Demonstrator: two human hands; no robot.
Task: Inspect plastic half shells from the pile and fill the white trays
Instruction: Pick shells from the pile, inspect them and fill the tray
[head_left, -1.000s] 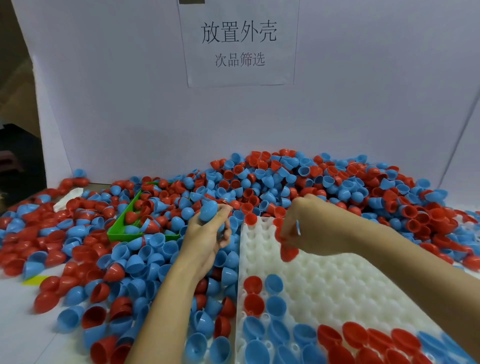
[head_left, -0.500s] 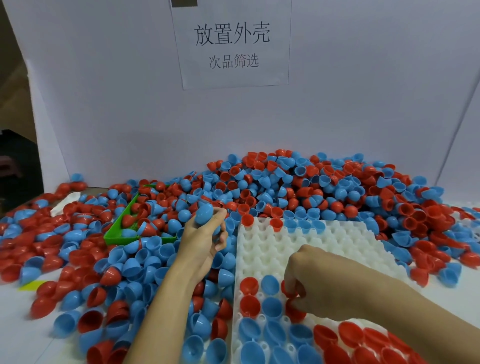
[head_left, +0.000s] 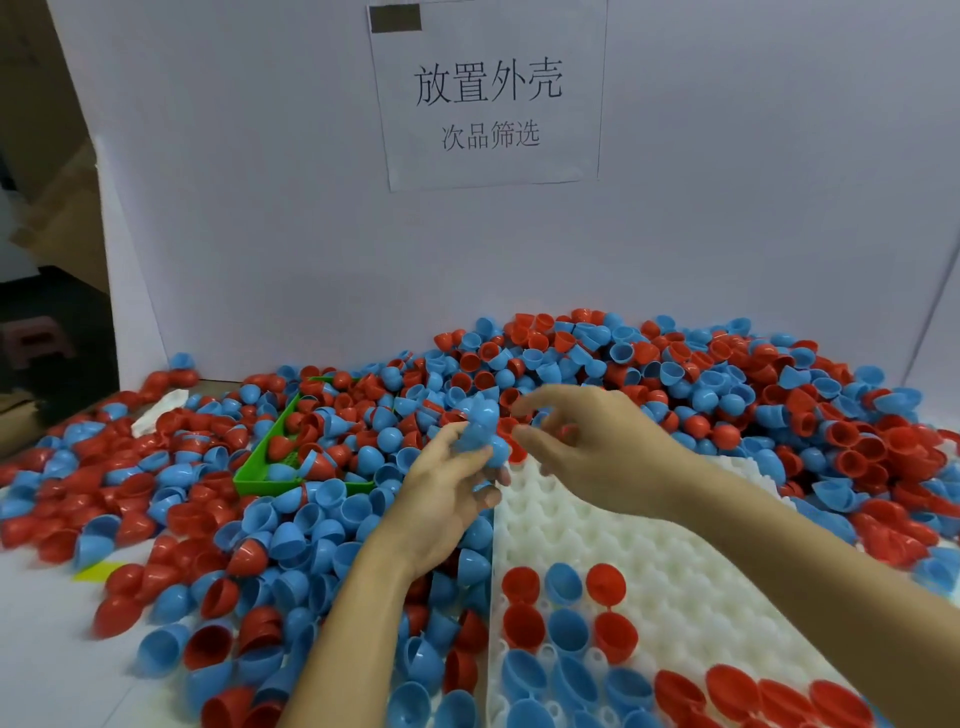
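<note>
The white tray (head_left: 670, 545) lies on the bench against the pile of shells (head_left: 649, 374), filled only at its near end: 3 short columns of red and blue shells, then fuller rows below, cut off by the frame edge. Most of its cups stand bare toward the pile. The left hand (head_left: 447, 499) holds a blue shell (head_left: 480, 428) in a curled grip above the tray's far corner. The right hand (head_left: 592, 441) reaches toward it; its grip is blurred, so I cannot tell. Plenty remains to fill.
</note>
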